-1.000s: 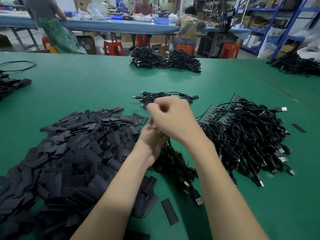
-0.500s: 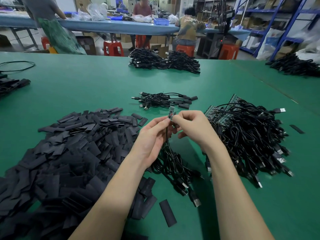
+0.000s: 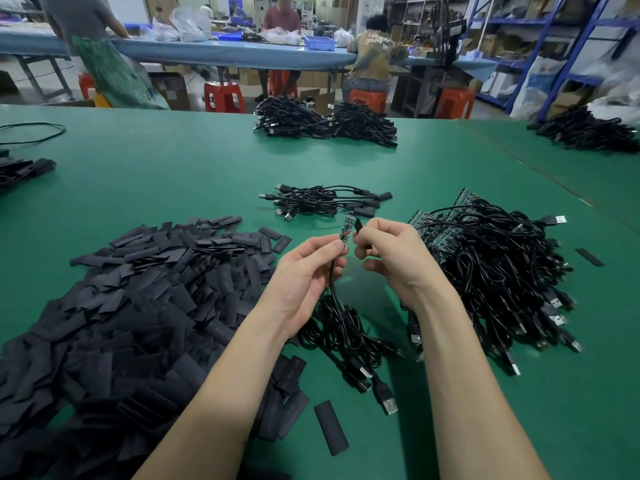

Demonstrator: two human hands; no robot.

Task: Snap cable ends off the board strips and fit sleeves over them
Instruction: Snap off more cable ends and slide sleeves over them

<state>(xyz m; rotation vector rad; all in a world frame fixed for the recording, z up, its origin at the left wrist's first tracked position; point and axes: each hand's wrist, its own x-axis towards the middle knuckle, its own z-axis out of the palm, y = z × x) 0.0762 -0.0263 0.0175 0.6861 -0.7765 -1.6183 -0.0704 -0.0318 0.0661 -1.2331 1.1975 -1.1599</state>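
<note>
Green table (image 3: pixel 173 174) carries a sleeve pile (image 3: pixel 131 306) at left and a cable heap (image 3: pixel 502 271) at right. Between them, the left hand (image 3: pixel 304 271) pinches a cable's small board (image 3: pixel 347 227); the right hand (image 3: pixel 391 254) grips a sleeve (image 3: pixel 357 224) just beside it.

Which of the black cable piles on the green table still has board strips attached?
The big pile right of the right hand: the cable pile with boards shows green board strips at its far-left edge. The small bundle beyond the hands and the far piles show only plugs.

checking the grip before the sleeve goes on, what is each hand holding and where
Left hand pinches the cable just below its small board end. Right hand pinches a black sleeve by its lower part.
</note>
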